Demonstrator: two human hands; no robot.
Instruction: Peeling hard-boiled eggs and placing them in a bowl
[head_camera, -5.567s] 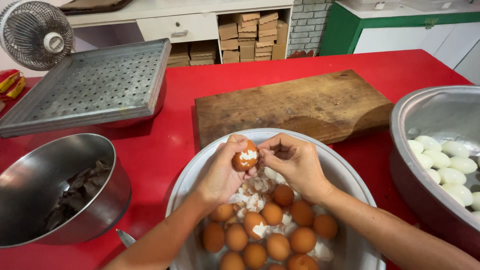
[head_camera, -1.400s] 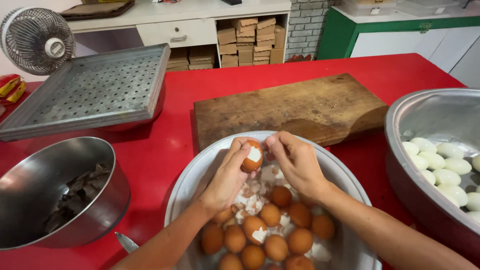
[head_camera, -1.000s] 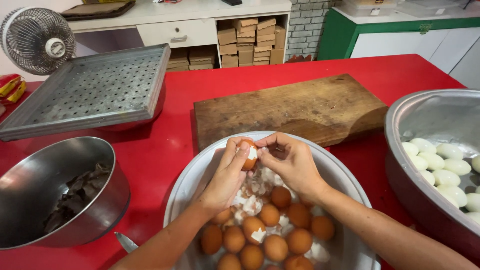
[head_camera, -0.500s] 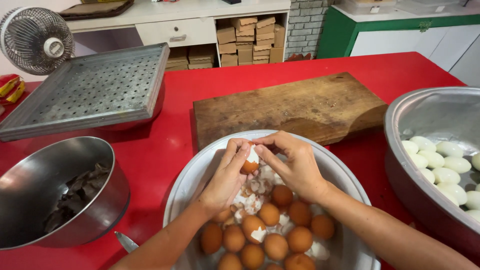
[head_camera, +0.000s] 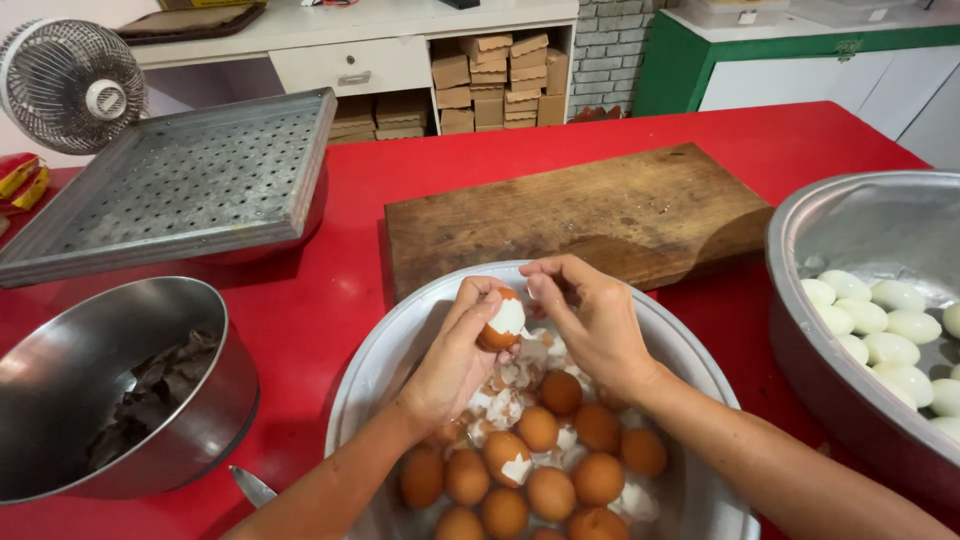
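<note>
Two bare forearms, entering from 6 o'clock (left) and 4 o'clock (right), no sleeves in view anywhere along them. Left hand (head_camera: 455, 362) bare: no glove, no ring, no watch or band at the wrist. Right hand (head_camera: 598, 322) likewise uncovered, nothing worn on fingers or wrist. Nails short and unpainted (as far as visible). Slim forearms, wrist bones showing slightly. Rest of the body outside the frame.

Left hand (head_camera: 455, 355) curled in a grip, right hand (head_camera: 590, 320) pinching beside it
</note>
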